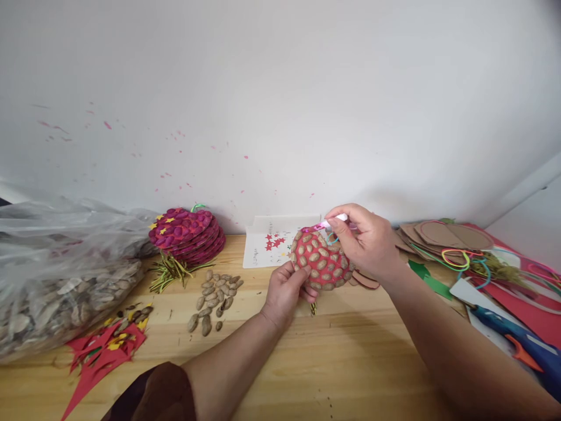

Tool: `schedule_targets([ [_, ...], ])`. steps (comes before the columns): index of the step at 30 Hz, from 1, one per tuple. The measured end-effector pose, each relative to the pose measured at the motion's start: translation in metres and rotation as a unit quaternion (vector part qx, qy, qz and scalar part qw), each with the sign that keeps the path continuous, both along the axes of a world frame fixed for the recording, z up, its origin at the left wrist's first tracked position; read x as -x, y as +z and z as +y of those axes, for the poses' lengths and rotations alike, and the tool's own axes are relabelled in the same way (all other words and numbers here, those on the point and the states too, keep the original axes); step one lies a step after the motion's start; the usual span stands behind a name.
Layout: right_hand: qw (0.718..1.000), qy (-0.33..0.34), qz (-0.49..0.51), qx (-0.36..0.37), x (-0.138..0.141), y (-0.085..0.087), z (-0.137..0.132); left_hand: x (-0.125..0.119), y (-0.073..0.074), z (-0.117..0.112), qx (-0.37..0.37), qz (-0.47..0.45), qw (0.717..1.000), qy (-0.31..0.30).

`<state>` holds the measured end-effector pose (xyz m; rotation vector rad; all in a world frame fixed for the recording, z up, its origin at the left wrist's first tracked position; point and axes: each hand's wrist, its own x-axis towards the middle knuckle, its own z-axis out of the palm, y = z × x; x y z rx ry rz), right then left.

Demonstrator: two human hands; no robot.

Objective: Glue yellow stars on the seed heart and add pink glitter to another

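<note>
Red face forward, holding the shell-studded disc [323, 259] upright just above the wooden table [350, 362], near the middle of its back edge. Clamping the left hand [284, 292] on the disc's lower left rim, thumb pressing on the front, fingers curling behind. Closing the right hand [368, 240] around a small white stick [338, 218] with a pink tip, and holding that tip at the disc's top edge, just beside a thin teal loop [332, 238]; touching or not, impossible to tell. Working with both hands close together, meeting at the disc without touching each other.

Sharing the table, on the left, with a stack of purple-red discs [187, 234] dotted with yellow stars, resting by the wall, and with green strands [170, 272] spilling out beneath it. Having a loose heap of pale shells [214, 295] lying between that stack and the left forearm, and a clear plastic bag [56, 280] bulging with more shells at the far left, with red paper scraps [103, 351] in front of it. Facing a white sheet of red stars [272, 242] just behind the disc. Sitting beside, on the right, cardboard circles [451, 234], coloured loops [464, 260], green paper [432, 283] and a blue glue gun [521, 345] near the right forearm.
</note>
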<state>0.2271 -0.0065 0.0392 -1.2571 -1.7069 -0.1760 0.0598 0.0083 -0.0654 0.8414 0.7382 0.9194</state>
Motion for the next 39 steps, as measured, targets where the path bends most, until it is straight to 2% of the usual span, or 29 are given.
schedule_targets([
  [17, 0.999, -0.031, 0.039, 0.015, -0.0021, -0.0037, 0.0015, 0.0008, -0.0017, 0.0001, 0.003, -0.005, 1.000, 0.001],
  [22, 0.999, -0.012, 0.040, 0.018, -0.0013, -0.0030, 0.0011, 0.0002, -0.0007, -0.0007, 0.002, -0.006, 1.000, 0.001],
  [39, 0.998, -0.029, 0.042, 0.031, -0.0029, -0.0047, 0.0023, 0.0005, -0.0028, 0.0006, 0.001, -0.005, 1.000, 0.002],
])
